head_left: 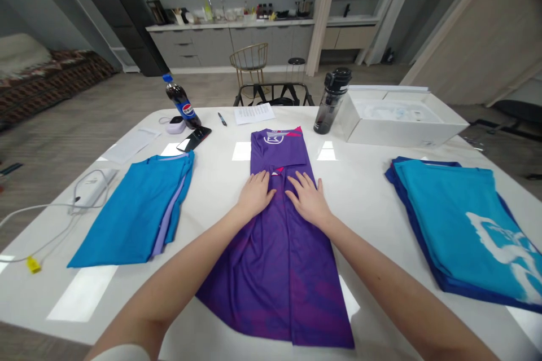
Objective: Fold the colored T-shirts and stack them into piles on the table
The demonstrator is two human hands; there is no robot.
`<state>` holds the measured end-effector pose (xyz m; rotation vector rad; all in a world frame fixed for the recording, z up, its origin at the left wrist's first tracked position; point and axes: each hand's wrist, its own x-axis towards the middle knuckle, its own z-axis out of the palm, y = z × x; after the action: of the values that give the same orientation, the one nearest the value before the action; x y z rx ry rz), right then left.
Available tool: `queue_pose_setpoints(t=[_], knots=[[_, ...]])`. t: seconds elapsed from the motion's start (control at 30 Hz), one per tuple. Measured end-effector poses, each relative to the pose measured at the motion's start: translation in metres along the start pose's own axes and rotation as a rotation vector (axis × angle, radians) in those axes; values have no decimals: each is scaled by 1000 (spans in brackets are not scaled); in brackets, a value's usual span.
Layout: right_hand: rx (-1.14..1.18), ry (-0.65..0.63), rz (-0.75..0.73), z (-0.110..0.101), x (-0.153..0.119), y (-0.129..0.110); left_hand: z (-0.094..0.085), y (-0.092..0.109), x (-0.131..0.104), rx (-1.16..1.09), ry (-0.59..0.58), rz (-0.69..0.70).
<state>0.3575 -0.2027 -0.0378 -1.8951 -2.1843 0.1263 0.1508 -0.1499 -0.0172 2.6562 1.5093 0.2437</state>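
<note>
A purple sports shirt [292,271] lies lengthwise on the white table in front of me. Its sides are folded inward, and a sleeve part with a white logo lies flat at the far end. My left hand [256,194] rests palm down on the shirt near the collar, fingers stretched out. Beside it, my right hand [310,197] lies flat on the cloth too, with its fingers spread. The small collar opening shows between the two hands. Neither hand grips the fabric; both press on top of it.
Blue shirts [131,208] lie at left, and a folded stack with a teal shirt [449,197] at right. A cola bottle [182,101], phone [195,139], pen [222,119], dark water bottle [330,102] and white box [393,131] stand or lie farther back. A power strip [91,189] with cables sits left.
</note>
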Motion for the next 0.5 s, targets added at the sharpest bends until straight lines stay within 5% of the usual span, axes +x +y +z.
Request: queue_pose_setpoints(t=[0.13,0.3,0.5], knots=[[-15,37,12,1,-20,-8,-12,14,-33,70,14,-149],[-33,110,-78,-15,-8,-22,-21,19,-69,69,16,-235],[1,-61,-350,-23,22,-63,-36,6,-127,3,-56,-319]])
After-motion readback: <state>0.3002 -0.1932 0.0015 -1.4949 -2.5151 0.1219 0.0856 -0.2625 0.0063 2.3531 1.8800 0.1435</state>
